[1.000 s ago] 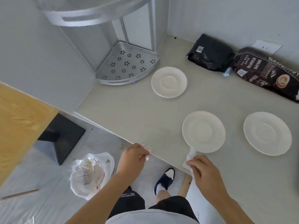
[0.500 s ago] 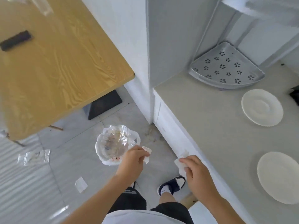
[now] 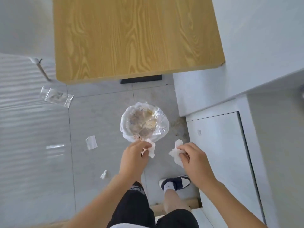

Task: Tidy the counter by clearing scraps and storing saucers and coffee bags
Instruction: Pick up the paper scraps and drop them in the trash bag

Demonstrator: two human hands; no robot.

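Observation:
My left hand (image 3: 133, 155) pinches a small white paper scrap (image 3: 151, 149) just below the near rim of a trash bin lined with a clear plastic bag (image 3: 162, 129). My right hand (image 3: 194, 157) is closed on a larger crumpled white paper scrap (image 3: 176, 153), to the right of the bin and over the floor. The bin stands on the grey tiled floor and holds brownish waste. The saucers and coffee bags are out of view.
A wooden table top (image 3: 136, 37) spreads above the bin. White cabinet fronts (image 3: 218, 145) and the counter edge run down the right side. Loose paper bits (image 3: 91, 142) and a clear wrapper (image 3: 56, 96) lie on the floor. My shoe (image 3: 176, 183) is below my hands.
The view has swung away from the counter down to the floor. Both hands have carried their scraps from the counter's edge to just beside the bin.

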